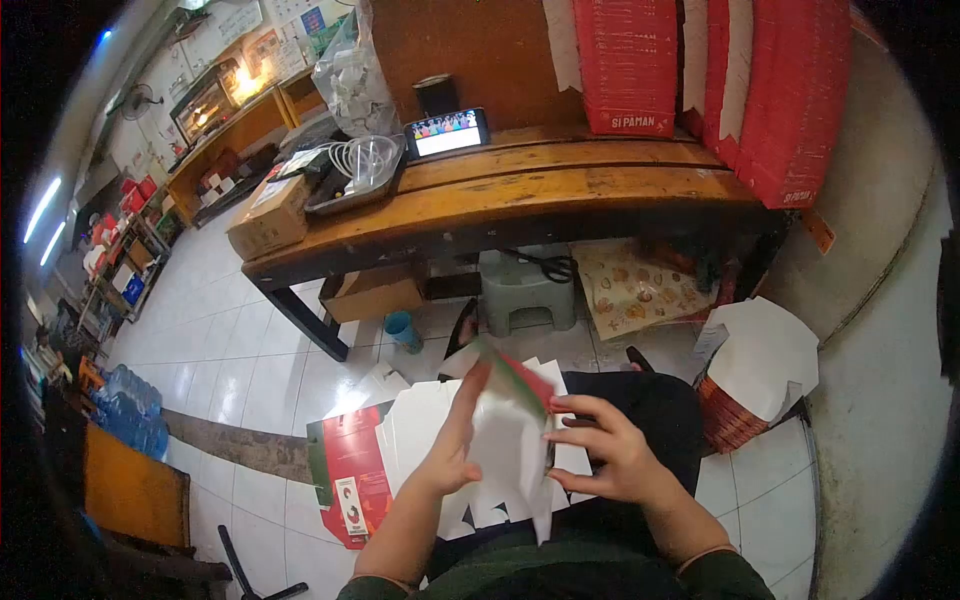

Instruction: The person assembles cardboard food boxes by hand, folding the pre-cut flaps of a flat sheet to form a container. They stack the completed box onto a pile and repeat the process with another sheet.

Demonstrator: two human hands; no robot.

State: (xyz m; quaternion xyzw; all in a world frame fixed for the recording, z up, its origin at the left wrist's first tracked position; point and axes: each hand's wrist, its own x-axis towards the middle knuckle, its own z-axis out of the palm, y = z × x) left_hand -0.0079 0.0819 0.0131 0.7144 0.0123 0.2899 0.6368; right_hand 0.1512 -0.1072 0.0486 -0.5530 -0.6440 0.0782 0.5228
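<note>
A partly folded paperboard carton (507,440), white inside with a red and green outer face, stands between my two hands above my lap. My left hand (452,440) grips its left side, fingers stretched up along the panel and slightly blurred. On the opposite side, my right hand (607,455) pinches the edge between thumb and fingertips. Beneath the carton, flat cartons (410,425) lie spread over my lap, their white sides up. To the left, a red and green printed carton panel (355,450) shows.
A wooden bench (520,195) ahead bears a lit phone (447,134), a tray (360,175) and tall stacks of red cartons (628,70). Below it are a grey stool (525,290) and a blue cup (403,331). Nested cartons (740,410) stand at my right.
</note>
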